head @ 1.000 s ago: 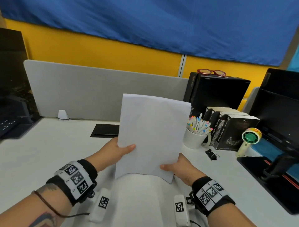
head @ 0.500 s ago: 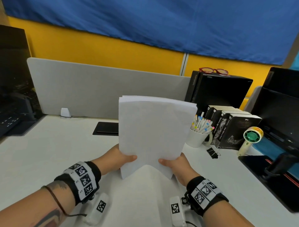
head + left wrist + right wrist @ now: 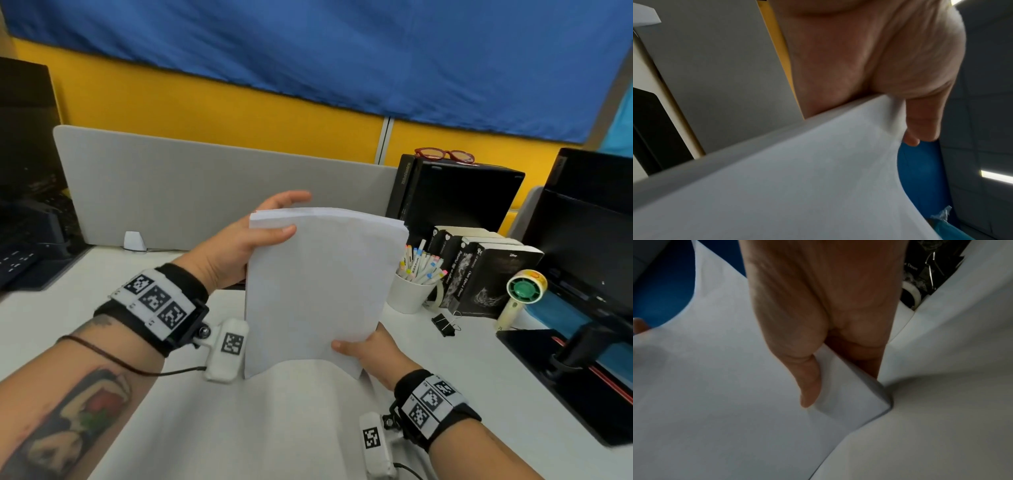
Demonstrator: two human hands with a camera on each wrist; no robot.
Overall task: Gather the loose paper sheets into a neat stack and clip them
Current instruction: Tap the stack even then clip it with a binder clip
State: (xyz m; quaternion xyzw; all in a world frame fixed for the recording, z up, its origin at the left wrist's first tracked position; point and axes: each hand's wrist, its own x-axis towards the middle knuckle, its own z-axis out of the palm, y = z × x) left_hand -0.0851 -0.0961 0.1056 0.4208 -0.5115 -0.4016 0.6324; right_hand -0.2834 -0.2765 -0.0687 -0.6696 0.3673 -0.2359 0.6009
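Note:
A stack of white paper sheets (image 3: 318,284) stands upright on its lower edge on the white desk (image 3: 102,342), bowed a little. My left hand (image 3: 270,222) holds its top left corner, thumb on the front and fingers behind. My right hand (image 3: 363,349) pinches the lower right corner, thumb in front. In the left wrist view the paper stack (image 3: 797,178) fills the lower half under my left hand (image 3: 920,123). The right wrist view shows my right hand (image 3: 818,382) with its thumb pressed on the paper corner (image 3: 849,399). A black binder clip (image 3: 444,323) lies on the desk to the right.
A white cup of pens (image 3: 412,291) and black books (image 3: 486,274) stand right of the paper. A small green fan (image 3: 520,294) and a black tray (image 3: 565,377) sit further right. A grey divider (image 3: 205,192) runs along the back, with a black keyboard (image 3: 20,263) at left.
My left hand went from the stack's lower left edge up to its top left corner. The right hand keeps its pinch on the lower right corner. The stack's top edges look more even.

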